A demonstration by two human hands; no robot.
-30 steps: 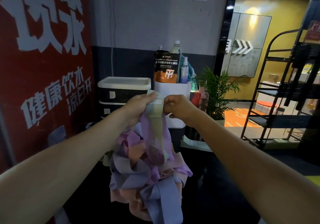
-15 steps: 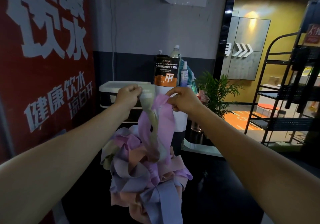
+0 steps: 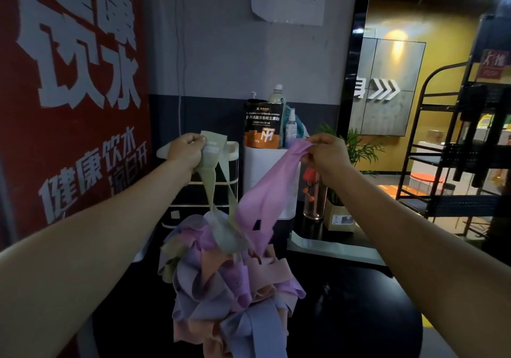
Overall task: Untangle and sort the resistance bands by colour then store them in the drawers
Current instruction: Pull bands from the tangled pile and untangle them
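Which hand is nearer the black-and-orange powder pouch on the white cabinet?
Right, it seems. The right hand sits just right of the black-and-orange powder pouch; the left hand is further off to its left.

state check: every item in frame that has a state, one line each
Left hand: grips the pale green elastic band, pulled taut.
Right hand: pinches the pink-purple elastic band, stretched.
Tangled bundle of pastel bands: knotted, hanging off both held bands.
Black-and-white plastic drawer unit: closed as far as visible.
Orange-and-black powder pouch: upright.
Clear spray bottle: upright.
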